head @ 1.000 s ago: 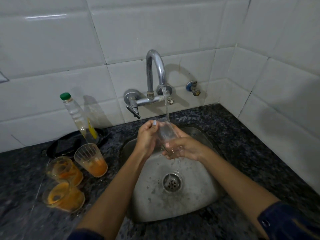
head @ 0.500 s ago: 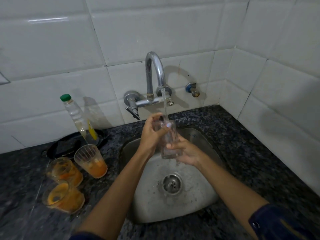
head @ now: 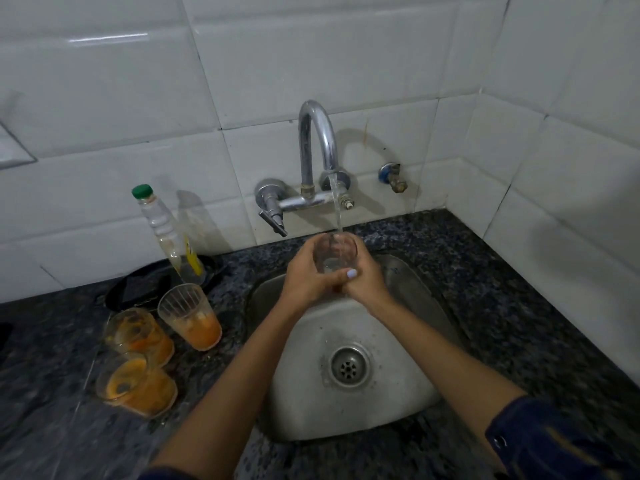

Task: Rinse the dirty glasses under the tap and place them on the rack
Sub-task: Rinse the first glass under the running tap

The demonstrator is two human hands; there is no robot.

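Note:
A clear glass point(head: 335, 252) stands upright under the running chrome tap point(head: 317, 147), and water streams into its mouth. My left hand point(head: 306, 273) wraps its left side and my right hand point(head: 363, 275) wraps its right side, both over the steel sink point(head: 408, 393). Three dirty glasses with orange residue rest on the dark counter to the left: one upright point(head: 190, 317), two tipped on their sides point(head: 140, 336) point(head: 136, 384). No rack is in view.
A clear bottle with a green cap point(head: 166, 230) stands on a black tray point(head: 138, 289) behind the dirty glasses. A small valve point(head: 393, 176) juts from the tiled wall right of the tap. Dark granite counter point(head: 502, 289) surrounds the sink.
The glass went from tilted in the stream to upright under it. My left hand shifted from its rim to its side, so both hands cup it, slightly higher.

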